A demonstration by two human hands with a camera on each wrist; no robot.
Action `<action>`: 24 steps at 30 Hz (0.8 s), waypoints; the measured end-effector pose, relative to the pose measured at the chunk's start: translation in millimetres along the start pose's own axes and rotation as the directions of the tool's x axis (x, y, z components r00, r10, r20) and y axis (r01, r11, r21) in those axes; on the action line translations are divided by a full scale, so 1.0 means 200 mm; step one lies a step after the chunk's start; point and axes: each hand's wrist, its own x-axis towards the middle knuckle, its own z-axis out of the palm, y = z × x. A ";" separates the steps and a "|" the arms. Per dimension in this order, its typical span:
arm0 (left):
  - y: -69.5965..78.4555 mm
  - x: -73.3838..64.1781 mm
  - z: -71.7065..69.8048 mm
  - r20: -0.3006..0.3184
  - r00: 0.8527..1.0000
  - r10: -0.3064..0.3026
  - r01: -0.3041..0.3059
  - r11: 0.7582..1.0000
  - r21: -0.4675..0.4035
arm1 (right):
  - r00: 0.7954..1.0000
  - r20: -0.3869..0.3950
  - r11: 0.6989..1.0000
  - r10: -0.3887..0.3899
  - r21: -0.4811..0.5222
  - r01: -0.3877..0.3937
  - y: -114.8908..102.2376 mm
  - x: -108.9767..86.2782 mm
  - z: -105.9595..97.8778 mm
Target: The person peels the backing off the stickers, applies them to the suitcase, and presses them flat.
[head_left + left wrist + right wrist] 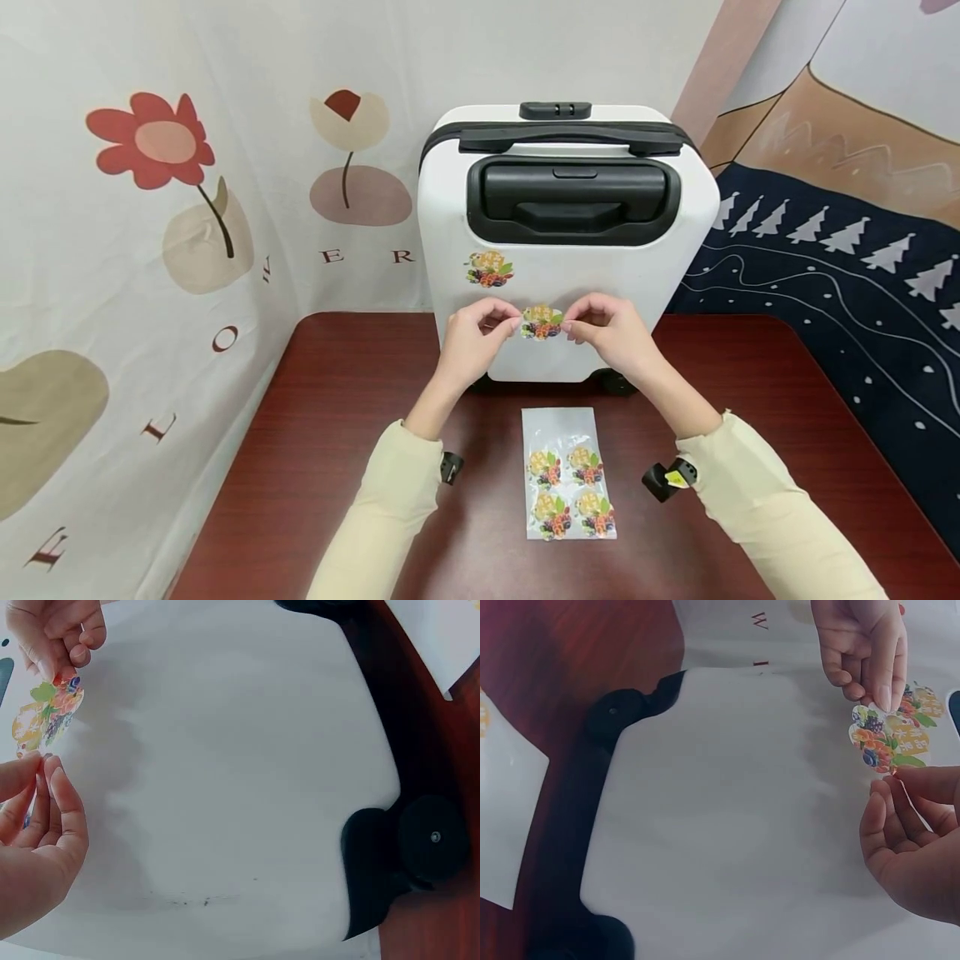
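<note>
Between both hands a fruit-patterned sticker (542, 322) is stretched out in front of a white suitcase (555, 362). My left hand (476, 335) pinches its left edge between thumb and finger, and my right hand (611, 332) pinches the right edge. In the right wrist view the held sticker (885, 740) shows berries and yellow lettering; whether it touches the case cannot be told. A similar sticker (489, 269) is on the suitcase, up and to the left. On the table lies a pale sheet (551, 425) with several more fruit stickers.
The suitcase stands on a reddish-brown table (337, 417), its black handle recess (573, 202) facing me. Black wheels (433, 837) show at its lower end. Behind hang a flower-printed cloth (262, 83) and a dark tree-patterned one (817, 283).
</note>
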 end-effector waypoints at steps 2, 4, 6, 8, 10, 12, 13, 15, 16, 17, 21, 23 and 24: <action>0.01 0.01 0.00 -0.004 1.000 0.005 -0.005 1.000 0.003 | 1.000 -0.007 1.000 -0.006 0.008 0.006 -0.01 0.01 0.00; 0.02 0.01 -0.01 -0.006 1.000 0.010 -0.010 1.000 0.003 | 1.000 -0.013 1.000 -0.010 0.018 0.010 -0.02 0.01 0.00; 0.03 0.02 -0.01 -0.010 1.000 0.014 -0.014 1.000 0.004 | 1.000 -0.016 1.000 -0.011 0.024 0.011 -0.03 0.02 -0.01; 0.03 0.03 -0.02 -0.013 1.000 0.013 -0.013 1.000 0.008 | 1.000 -0.021 1.000 -0.014 0.024 0.015 -0.04 0.02 -0.01; 0.04 0.03 -0.02 -0.015 1.000 0.012 -0.012 1.000 0.011 | 0.999 -0.026 1.000 -0.021 0.022 0.021 -0.05 0.03 -0.01; 0.05 0.04 -0.03 -0.018 1.000 0.013 -0.013 1.000 0.013 | 0.999 -0.034 0.999 -0.034 0.013 0.035 -0.06 0.03 -0.01; 0.05 0.04 -0.03 -0.020 1.000 0.012 -0.012 1.000 0.015 | 0.998 -0.039 0.999 -0.043 0.010 0.043 -0.06 0.03 -0.01; 0.06 0.05 -0.03 -0.026 1.000 0.015 -0.014 1.000 0.015 | 0.997 -0.046 0.998 -0.060 0.005 0.060 -0.07 0.04 -0.02; 0.06 0.06 -0.03 -0.029 0.999 0.016 -0.016 1.000 0.016 | 0.996 -0.051 0.998 -0.069 0.002 0.069 -0.07 0.04 -0.02; 0.06 0.06 -0.03 -0.033 0.999 0.019 -0.019 1.000 0.018 | 0.996 -0.057 0.997 -0.075 0.002 0.075 -0.08 0.04 -0.02; 0.07 0.07 -0.03 -0.050 0.998 0.035 -0.034 0.999 0.023 | 0.992 -0.081 0.996 -0.092 0.003 0.093 -0.09 0.05 -0.02; 0.08 0.07 -0.03 -0.058 0.997 0.044 -0.042 0.999 0.028 | 0.991 -0.093 0.995 -0.097 0.003 0.098 -0.10 0.05 -0.02; 0.08 0.08 -0.03 -0.060 0.997 0.047 -0.045 0.999 0.030 | 0.990 -0.098 0.995 -0.099 0.004 0.100 -0.10 0.05 -0.02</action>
